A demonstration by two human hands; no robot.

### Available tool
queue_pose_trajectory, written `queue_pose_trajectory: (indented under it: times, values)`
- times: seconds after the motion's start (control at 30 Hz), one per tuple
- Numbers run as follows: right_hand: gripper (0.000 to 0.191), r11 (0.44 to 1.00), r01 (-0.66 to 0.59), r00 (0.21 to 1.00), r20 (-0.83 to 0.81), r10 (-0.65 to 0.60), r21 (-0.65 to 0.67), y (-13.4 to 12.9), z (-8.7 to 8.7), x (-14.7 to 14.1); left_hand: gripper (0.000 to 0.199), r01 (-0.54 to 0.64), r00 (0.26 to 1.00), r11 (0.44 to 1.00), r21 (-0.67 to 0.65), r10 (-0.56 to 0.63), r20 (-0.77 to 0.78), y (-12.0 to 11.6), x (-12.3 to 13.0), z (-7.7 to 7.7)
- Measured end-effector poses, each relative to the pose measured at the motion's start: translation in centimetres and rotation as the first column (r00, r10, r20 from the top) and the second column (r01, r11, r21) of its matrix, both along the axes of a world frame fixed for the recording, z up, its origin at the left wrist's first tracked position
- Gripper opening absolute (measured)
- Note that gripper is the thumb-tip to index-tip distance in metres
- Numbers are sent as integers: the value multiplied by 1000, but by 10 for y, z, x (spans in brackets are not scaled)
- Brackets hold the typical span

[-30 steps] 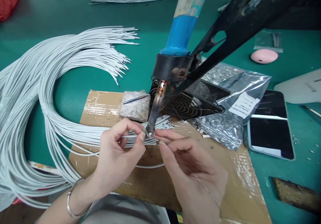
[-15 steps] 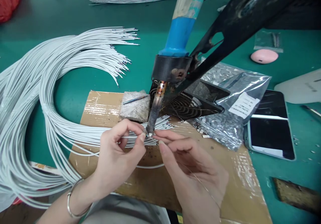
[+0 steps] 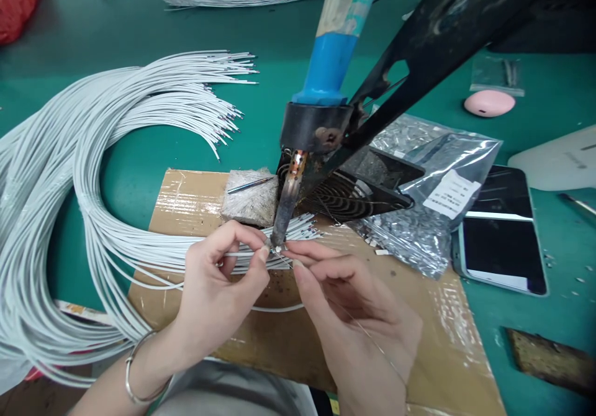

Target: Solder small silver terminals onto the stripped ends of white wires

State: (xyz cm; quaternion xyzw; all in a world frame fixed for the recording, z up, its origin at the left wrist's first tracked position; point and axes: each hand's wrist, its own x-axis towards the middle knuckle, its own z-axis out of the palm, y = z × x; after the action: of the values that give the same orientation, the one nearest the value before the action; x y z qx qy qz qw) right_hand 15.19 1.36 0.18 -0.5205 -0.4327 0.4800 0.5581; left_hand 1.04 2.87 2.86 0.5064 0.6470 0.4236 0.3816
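A blue-handled soldering iron [image 3: 328, 62] points downward in a black stand [image 3: 447, 49]. Its dark tip reaches between my two hands, beside a small white connector [image 3: 278, 249]. My left hand [image 3: 228, 295] is closed, thumb and index finger pinching a white cable at its end. On the other side my right hand [image 3: 361, 316] pinches thin solder wire [image 3: 370, 336], which trails back across the palm. Its fingertips also meet the connector's side; whether they grip it I cannot tell. A bundle of white cables [image 3: 172, 251] lies just behind the hands, partly covered by them.
Cardboard [image 3: 433, 341] covers the green table [image 3: 288, 25] under the hands. A worn block [image 3: 249, 202] carries a thin metal rod. To the right are a clear bag of small parts [image 3: 433, 230], a phone [image 3: 505, 254] and a pink case [image 3: 490, 103]. More white cables [image 3: 88, 130] curve leftward.
The view has shifted very slightly, so the iron and stand appear a little further left. Both hands keep the same pinch at the iron's tip.
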Motion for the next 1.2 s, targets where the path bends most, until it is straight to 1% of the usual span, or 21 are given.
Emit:
queue_pose_trajectory:
  times: [0.23,0.47,0.67,0.9,1.2]
  values:
    - [19,999,36,999,4,-36,-25,0,4,-5,11,0,1000,1000,-10,-1,-7,-2,-1,0]
    - [19,998,54,998,12,-54,-29,0,4,-5,12,5,1000,1000,-6,-5,-10,1,0,-1]
    - [19,1000,19,1000,14,-19,12,0,2,-3,13,1,1000,1000,13,-2,4,-1,1,1]
    - [19,999,25,1000,-5,-25,23,0,0,-4,12,-6,1000,1000,26,5,5,0,1,1]
    - [18,999,26,999,42,-27,29,-1,-3,-3,13,6,1000,1000,-2,-6,4,-2,1,-2]
